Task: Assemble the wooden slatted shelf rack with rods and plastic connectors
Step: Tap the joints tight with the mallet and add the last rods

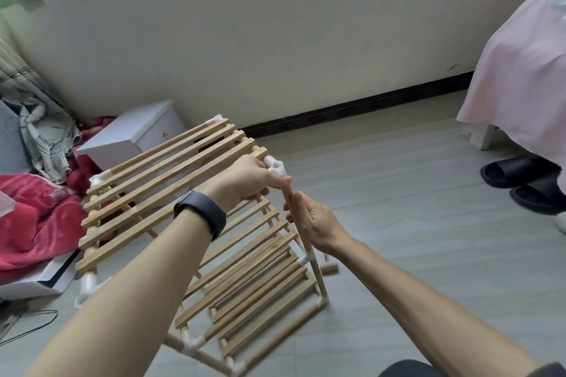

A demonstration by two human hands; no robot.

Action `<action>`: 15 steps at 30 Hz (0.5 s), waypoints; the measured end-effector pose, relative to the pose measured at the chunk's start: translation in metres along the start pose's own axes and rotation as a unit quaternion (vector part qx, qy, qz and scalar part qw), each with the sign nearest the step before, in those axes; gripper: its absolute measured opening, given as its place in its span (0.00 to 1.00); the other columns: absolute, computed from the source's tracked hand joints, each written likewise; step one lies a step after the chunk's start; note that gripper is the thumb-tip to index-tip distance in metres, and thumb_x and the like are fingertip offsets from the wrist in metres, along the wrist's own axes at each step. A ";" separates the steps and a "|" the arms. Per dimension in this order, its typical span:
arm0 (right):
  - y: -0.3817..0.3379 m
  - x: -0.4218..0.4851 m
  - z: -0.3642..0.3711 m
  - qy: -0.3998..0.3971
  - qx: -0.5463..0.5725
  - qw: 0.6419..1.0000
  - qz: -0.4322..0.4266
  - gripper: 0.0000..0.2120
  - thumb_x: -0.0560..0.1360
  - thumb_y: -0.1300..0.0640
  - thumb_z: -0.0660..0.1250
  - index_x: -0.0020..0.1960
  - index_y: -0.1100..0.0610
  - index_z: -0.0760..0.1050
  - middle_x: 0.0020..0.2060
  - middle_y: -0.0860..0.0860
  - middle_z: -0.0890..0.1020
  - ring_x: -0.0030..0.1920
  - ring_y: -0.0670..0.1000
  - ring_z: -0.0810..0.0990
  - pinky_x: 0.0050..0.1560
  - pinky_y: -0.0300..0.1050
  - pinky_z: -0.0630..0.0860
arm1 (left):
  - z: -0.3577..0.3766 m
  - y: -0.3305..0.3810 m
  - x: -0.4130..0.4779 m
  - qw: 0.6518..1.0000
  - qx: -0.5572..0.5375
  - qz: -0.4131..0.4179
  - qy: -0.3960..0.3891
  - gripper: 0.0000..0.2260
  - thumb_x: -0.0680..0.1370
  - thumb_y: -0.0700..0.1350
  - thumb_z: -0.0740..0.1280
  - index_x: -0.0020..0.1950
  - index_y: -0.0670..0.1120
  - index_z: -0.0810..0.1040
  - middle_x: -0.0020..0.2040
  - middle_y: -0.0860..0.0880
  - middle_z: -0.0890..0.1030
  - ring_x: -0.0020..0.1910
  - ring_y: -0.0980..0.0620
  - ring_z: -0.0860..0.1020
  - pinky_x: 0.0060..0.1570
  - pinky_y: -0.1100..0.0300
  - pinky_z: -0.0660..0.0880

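Wood rod (289,197): R hand (312,220) (connector (275,167): L (248,182))

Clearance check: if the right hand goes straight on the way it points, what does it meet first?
Probably the left hand, gripping the top shelf by the white connector, close up-left of the right hand, which grips the upright rod. Depth is unclear.

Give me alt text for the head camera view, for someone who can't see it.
Two hands assemble a wooden slatted rack on a grey floor: the left hand grips the rack's top corner beside a white connector, the right hand holds the rod beneath it.
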State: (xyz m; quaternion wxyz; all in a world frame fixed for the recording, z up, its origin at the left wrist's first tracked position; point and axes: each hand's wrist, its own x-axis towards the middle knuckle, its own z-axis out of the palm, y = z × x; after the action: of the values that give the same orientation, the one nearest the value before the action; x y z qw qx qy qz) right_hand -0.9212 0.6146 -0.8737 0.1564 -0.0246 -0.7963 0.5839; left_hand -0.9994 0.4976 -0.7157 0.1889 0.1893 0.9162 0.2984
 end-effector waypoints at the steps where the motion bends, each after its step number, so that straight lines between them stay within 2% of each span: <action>1: 0.001 0.000 0.002 0.003 -0.005 1.000 -0.004 0.26 0.80 0.28 0.43 0.49 0.41 0.74 0.42 0.46 0.82 0.45 0.43 0.82 0.43 0.42 0.78 | 0.001 -0.003 -0.001 1.000 0.017 0.009 0.015 0.13 0.72 0.55 0.77 0.44 0.46 0.83 0.38 0.49 0.82 0.34 0.55 0.79 0.32 0.63 0.75; 5: 0.006 0.001 0.007 0.004 -0.012 1.000 -0.015 0.28 0.78 0.26 0.42 0.48 0.41 0.74 0.40 0.46 0.82 0.42 0.42 0.81 0.40 0.41 0.75 | 0.003 -0.012 -0.007 0.996 0.039 0.046 0.061 0.12 0.71 0.58 0.77 0.40 0.50 0.81 0.39 0.51 0.82 0.32 0.58 0.78 0.28 0.68 0.71; 8: 0.004 0.003 0.009 0.009 -0.006 1.000 -0.023 0.29 0.77 0.24 0.42 0.46 0.42 0.73 0.38 0.48 0.82 0.40 0.44 0.80 0.38 0.38 0.74 | 0.000 -0.009 -0.009 0.999 0.026 0.025 0.037 0.15 0.71 0.59 0.77 0.41 0.48 0.81 0.32 0.52 0.78 0.25 0.60 0.73 0.24 0.68 0.68; 9: 0.004 0.002 0.010 0.010 -0.005 1.000 -0.024 0.29 0.77 0.24 0.42 0.46 0.42 0.73 0.38 0.48 0.81 0.39 0.45 0.80 0.37 0.40 0.75 | 0.000 -0.007 -0.009 0.999 0.014 0.014 0.025 0.16 0.70 0.59 0.77 0.41 0.47 0.82 0.30 0.52 0.75 0.22 0.61 0.70 0.22 0.68 0.67; 12: 0.007 -0.001 0.012 0.006 -0.012 0.999 -0.031 0.27 0.80 0.28 0.42 0.45 0.43 0.72 0.37 0.50 0.80 0.38 0.50 0.80 0.41 0.56 0.81 | -0.002 -0.008 -0.012 1.000 0.001 -0.007 0.006 0.17 0.70 0.59 0.77 0.44 0.46 0.82 0.26 0.53 0.73 0.19 0.61 0.68 0.21 0.68 0.66; 15: 0.008 -0.004 0.018 0.015 -0.035 0.998 -0.053 0.27 0.80 0.30 0.42 0.44 0.45 0.71 0.35 0.49 0.79 0.36 0.50 0.79 0.39 0.59 0.81 | -0.008 -0.011 -0.019 0.999 0.025 -0.018 -0.008 0.19 0.68 0.59 0.78 0.48 0.46 0.82 0.22 0.55 0.73 0.19 0.61 0.68 0.21 0.68 0.66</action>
State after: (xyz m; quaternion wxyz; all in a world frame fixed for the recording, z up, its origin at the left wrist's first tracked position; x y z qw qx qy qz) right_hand -0.9234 0.5997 -0.8873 0.1984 0.0034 -0.8139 0.5460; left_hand -0.9898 0.4768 -0.7125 0.1967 0.1797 0.9252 0.2702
